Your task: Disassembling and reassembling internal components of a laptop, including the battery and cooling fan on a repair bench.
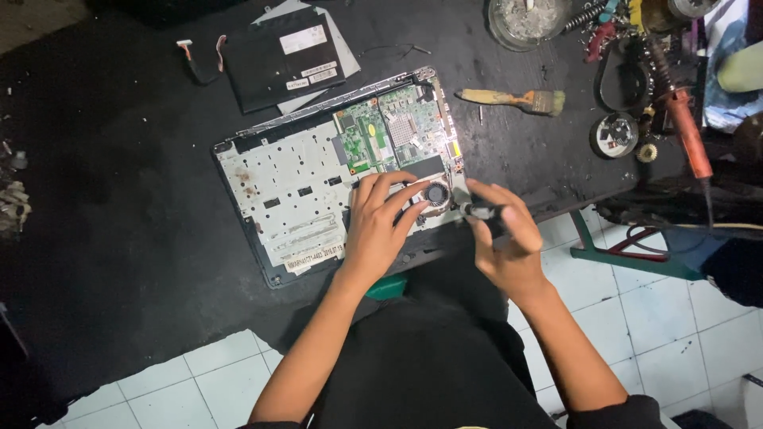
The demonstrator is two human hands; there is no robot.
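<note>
Fingers, left hand (380, 226): spread and laid flat on the opened laptop chassis, holding nothing; the fingertips (413, 191) rest just beside the round black cooling fan (435, 193).
Fingers, right hand (505, 238): curled shut around a small black-handled screwdriver (481, 211), whose silvery end points left toward the fan.
Item: grey plastic laptop base with the cover removed (318, 191), lying tilted on the tabletop, its near edge close to the tabletop's front edge.
Left part of item: pale metal plate (282, 187) with small rectangular cut-outs, rust-coloured spots and a white label strip along the lower edge.
Right part of item: green circuit board (389, 131) with a square silver mesh patch and many small components; a bright strip of light runs along its right edge.
Support: black, dusty tabletop (119, 199), white floor tiles showing below it.
Behind item: flat black rectangular part with white stickers (282, 59), well apart from both hands.
To the right: worn wood-handled paintbrush (517, 99), a round glass dish (524, 20), a red-handled soldering iron (685, 127) amid tool clutter.
</note>
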